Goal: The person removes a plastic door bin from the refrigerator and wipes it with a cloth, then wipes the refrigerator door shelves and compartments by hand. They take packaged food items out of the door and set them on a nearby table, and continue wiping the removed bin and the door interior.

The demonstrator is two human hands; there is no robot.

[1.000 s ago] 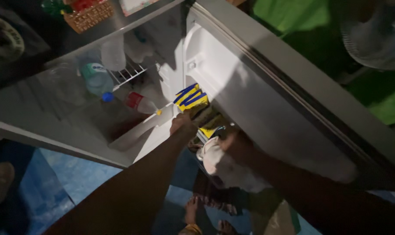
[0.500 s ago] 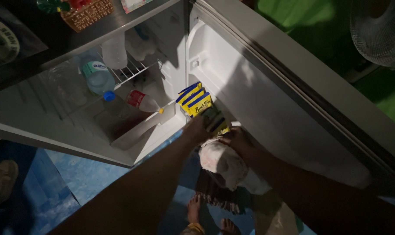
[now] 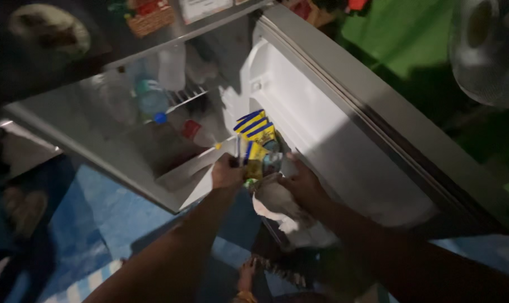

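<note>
A woven basket [image 3: 149,19] sits atop the fridge, a fan [image 3: 486,50] nearby (over green floor).

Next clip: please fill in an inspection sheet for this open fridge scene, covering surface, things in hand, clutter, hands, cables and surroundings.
Surface: open fridge, door swung wide, wire shelf inside.
Things in hand: yellow and blue striped packet stands in the door shelf; small yellow packet just below it, by the left hand; pale bag under the right hand.
Clutter: capped bottles on the wire shelf; red-capped container lower down.
Hands: left hand closed near the small yellow packet, grip unclear; right hand rests on the pale bag.
Cables: nothing seen.
Surroundings: wicker basket on top of the fridge, fan at upper right, blue floor, dim light.
</note>
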